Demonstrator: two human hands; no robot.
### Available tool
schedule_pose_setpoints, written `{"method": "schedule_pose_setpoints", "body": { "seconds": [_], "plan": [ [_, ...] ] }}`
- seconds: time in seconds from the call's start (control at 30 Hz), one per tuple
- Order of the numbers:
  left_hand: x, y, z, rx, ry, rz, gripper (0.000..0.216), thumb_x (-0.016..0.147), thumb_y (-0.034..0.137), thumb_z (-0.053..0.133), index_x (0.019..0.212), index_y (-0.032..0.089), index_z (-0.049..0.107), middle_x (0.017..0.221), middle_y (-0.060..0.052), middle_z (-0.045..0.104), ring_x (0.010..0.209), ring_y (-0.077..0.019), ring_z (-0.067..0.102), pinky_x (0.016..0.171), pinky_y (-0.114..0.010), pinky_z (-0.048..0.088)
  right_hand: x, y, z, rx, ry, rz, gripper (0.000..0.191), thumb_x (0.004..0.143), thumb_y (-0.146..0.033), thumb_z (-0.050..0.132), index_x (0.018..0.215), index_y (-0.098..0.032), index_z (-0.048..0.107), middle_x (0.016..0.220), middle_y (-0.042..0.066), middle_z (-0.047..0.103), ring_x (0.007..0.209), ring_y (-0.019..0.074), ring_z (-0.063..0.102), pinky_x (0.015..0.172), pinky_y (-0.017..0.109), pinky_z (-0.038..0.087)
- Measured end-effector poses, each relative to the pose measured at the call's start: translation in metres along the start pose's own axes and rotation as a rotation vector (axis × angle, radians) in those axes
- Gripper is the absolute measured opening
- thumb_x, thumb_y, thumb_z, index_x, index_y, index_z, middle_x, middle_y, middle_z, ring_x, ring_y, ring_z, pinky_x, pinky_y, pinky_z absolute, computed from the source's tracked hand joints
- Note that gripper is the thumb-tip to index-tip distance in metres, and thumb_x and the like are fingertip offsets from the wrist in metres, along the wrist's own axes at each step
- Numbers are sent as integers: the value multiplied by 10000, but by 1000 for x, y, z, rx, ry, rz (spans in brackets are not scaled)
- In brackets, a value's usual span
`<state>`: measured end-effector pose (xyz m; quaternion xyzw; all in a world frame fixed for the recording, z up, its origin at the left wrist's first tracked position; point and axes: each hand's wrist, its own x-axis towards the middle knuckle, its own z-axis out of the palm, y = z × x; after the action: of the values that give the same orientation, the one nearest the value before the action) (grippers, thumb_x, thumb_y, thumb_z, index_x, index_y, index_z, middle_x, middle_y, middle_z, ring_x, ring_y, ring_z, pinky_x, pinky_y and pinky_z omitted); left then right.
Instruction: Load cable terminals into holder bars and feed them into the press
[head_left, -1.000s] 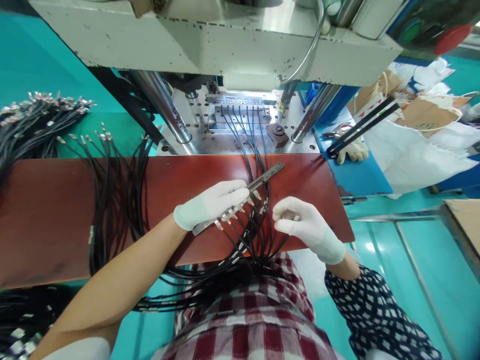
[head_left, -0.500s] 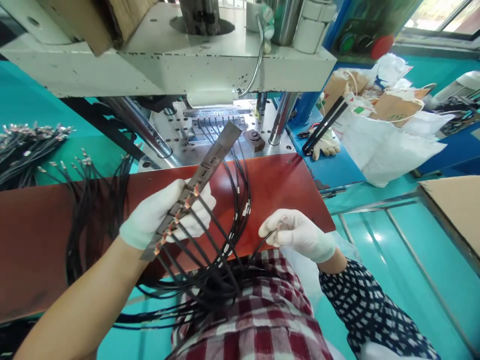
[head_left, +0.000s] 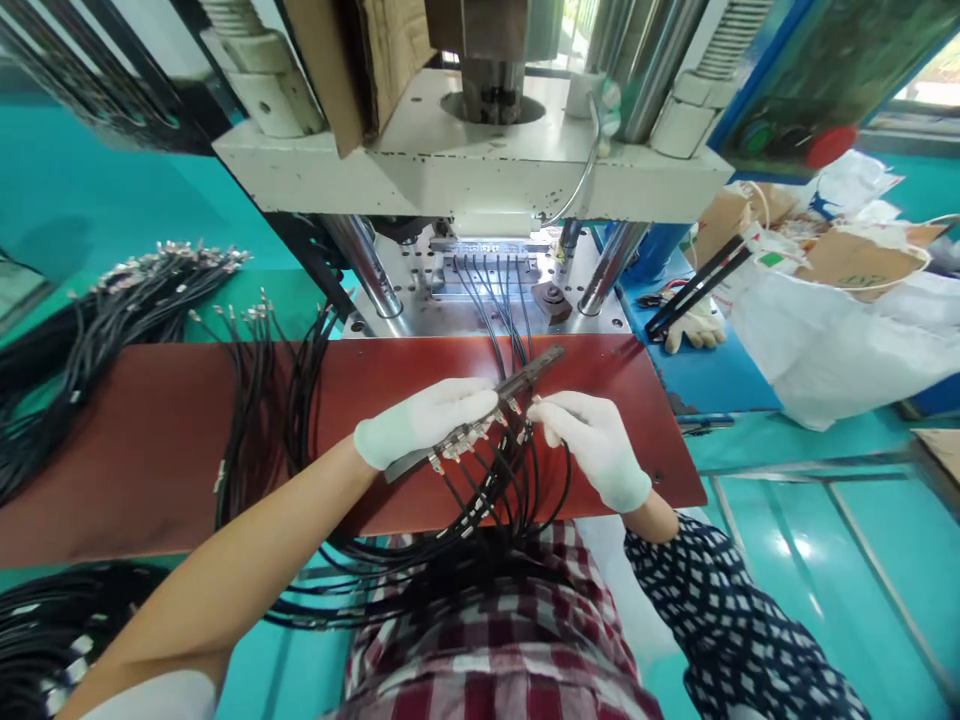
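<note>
My gloved left hand (head_left: 442,412) is closed on a long flat metal strip (head_left: 544,364), which slants up to the right over the red-brown board. Several black cables (head_left: 487,475) hang from the strip, their metal ends set along its near edge. At the strip's right part, my gloved right hand (head_left: 585,430) pinches the end of one black cable (head_left: 568,480); the fingertips cover that end. Behind the strip, more black cables (head_left: 480,300) run out of a metal fixture (head_left: 484,278) on the press bed.
The press's pale upper plate (head_left: 480,185) spans above the fixture between steel posts. Cable bundles lie left on the red-brown board (head_left: 172,430), with a larger cable pile (head_left: 150,300) beyond. To the right are a glove (head_left: 694,325), white sacks (head_left: 810,340) and a red button (head_left: 831,147).
The strip has gone from steep and raised to lower and flatter, further right. My right hand has brought its cable end up to the strip. The camera view has shifted.
</note>
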<state>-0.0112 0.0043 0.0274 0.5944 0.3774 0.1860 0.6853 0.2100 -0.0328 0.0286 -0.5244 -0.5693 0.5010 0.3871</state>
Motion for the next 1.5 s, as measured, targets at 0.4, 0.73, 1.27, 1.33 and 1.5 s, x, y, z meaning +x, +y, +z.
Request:
{"method": "schedule_pose_setpoints", "body": {
  "seconds": [0.4,0.73,1.27,1.33,1.5],
  "plan": [
    [-1,-4,2,222,57,5,425,914,610,472,853,189,471,731,32,499,576,-92,502,463,-188,430,16,2,11,-84,-64,3,395,916,-335,560,558,-168,542,561,-19,541,552,99,455,601,251,368],
    [1,-15,7,249,151,7,452,924,632,410,812,196,446,704,34,476,554,-97,476,432,-199,431,15,21,15,-481,16,-158,227,931,-317,508,875,-189,688,849,26,706,747,157,616,751,269,446],
    [-2,-19,6,254,174,36,428,929,611,411,818,200,460,707,31,467,546,-100,494,398,-189,439,5,15,19,-973,221,-396,160,903,-274,577,963,-215,713,844,7,707,702,140,609,692,278,395],
    [-2,-18,7,220,174,18,423,934,602,406,807,201,454,710,27,476,548,-101,504,389,-184,435,-1,11,20,-1012,263,-409,200,896,-342,612,1027,-221,705,939,32,688,759,158,610,701,290,399],
    [-2,-18,7,229,192,35,409,940,575,410,788,197,454,697,31,464,534,-94,482,388,-182,430,-1,8,30,-1208,297,-521,130,868,-306,622,828,-223,713,835,48,628,755,191,558,676,339,349]
  ]
}}
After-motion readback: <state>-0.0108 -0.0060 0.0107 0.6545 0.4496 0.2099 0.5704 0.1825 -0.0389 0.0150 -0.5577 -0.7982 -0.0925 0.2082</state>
